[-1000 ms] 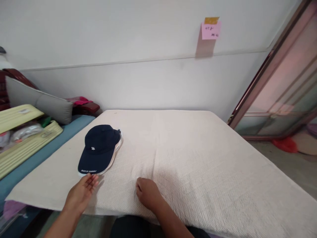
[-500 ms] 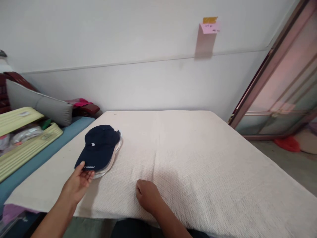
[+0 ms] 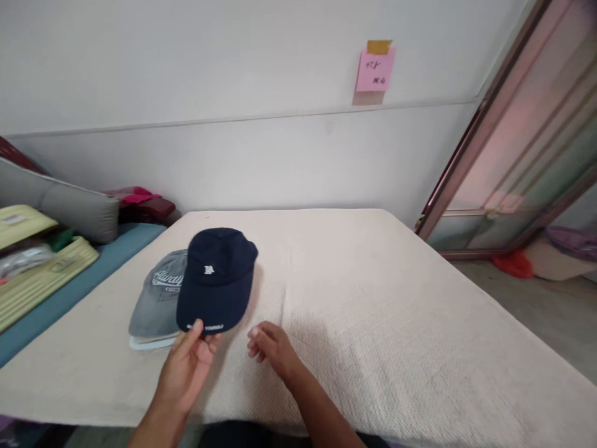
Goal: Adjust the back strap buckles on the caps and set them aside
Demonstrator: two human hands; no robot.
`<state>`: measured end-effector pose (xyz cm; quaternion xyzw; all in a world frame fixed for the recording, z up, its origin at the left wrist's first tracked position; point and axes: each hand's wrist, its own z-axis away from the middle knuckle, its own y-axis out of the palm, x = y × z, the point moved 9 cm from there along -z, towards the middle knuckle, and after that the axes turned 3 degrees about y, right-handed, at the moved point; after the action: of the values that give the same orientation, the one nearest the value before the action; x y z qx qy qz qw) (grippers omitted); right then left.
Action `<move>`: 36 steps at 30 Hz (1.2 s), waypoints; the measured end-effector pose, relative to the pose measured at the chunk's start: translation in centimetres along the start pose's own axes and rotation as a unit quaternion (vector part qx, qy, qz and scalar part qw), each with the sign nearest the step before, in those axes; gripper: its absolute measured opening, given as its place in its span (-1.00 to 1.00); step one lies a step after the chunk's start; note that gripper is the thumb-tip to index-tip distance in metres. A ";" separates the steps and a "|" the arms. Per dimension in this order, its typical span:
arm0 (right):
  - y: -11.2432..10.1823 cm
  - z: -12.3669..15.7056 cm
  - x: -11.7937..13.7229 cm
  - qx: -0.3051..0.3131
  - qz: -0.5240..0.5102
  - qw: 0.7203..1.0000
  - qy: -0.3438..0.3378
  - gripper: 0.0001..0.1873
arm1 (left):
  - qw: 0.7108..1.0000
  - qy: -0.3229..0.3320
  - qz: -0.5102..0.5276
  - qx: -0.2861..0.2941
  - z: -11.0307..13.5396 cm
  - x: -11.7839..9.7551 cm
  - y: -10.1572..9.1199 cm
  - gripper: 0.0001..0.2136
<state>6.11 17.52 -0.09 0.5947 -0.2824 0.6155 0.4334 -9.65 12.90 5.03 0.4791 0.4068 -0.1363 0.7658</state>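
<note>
At the left of the frame, a grey baseball cap point(image 3: 158, 303) now shows above a pale brim point(image 3: 150, 344) on the bench point(image 3: 373, 305). Left of centre, the left hand point(image 3: 187, 364) has picked up the navy baseball cap point(image 3: 215, 283), fingers pinching its brim. So it is free of the others. Lower middle, the right hand point(image 3: 275, 347) has loosened its fist; its bent fingers hold nothing.

Room: home, likely a living area
Cushion point(image 3: 65, 202): grey, left edge, by dark-red furniture point(image 3: 152, 208)
Table cover point(image 3: 354, 267): pale textured cloth, centre
Door point(image 3: 494, 177): pink-framed panels, right side
Floor point(image 3: 536, 305): plain grey, right edge
</note>
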 end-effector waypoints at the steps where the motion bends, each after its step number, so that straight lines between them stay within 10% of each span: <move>1: -0.6 -0.1 0.5 -0.005 -0.087 0.996 0.001 -0.58 | 1.000 -0.011 -0.011 0.014 1.0 1.1 0.5 -0.92; 10: -7.4 1.8 3.9 -0.044 -0.405 0.913 -0.011 -0.64 | 0.960 -0.225 -0.089 0.137 8.5 10.7 0.9 -0.79; 14: -9.0 3.0 3.4 -0.038 -0.398 0.917 -0.009 -0.68 | 0.933 -0.297 -0.027 0.201 7.2 9.6 2.0 -0.71; 20: -7.9 5.2 3.7 0.077 -0.320 0.944 0.002 -0.57 | 0.947 -0.284 -0.001 0.149 0.9 7.8 5.0 -0.72; 25: -7.3 7.0 2.2 0.128 -0.258 0.956 0.060 -0.54 | 0.956 -0.282 0.014 0.078 -0.4 9.7 5.4 -0.76; 30: -5.1 8.7 0.3 0.243 -0.235 0.933 0.124 -0.40 | 0.918 -0.373 -0.020 0.133 1.0 12.5 3.3 -0.79; 36: -8.6 7.2 1.3 0.137 -0.343 0.928 0.056 -0.41 | 0.923 -0.335 -0.047 0.184 1.5 11.3 2.9 -0.92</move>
<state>17.23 15.54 0.72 0.6733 0.0502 0.4943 0.5475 0.03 15.14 -1.36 0.5181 0.1160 -0.3968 0.7488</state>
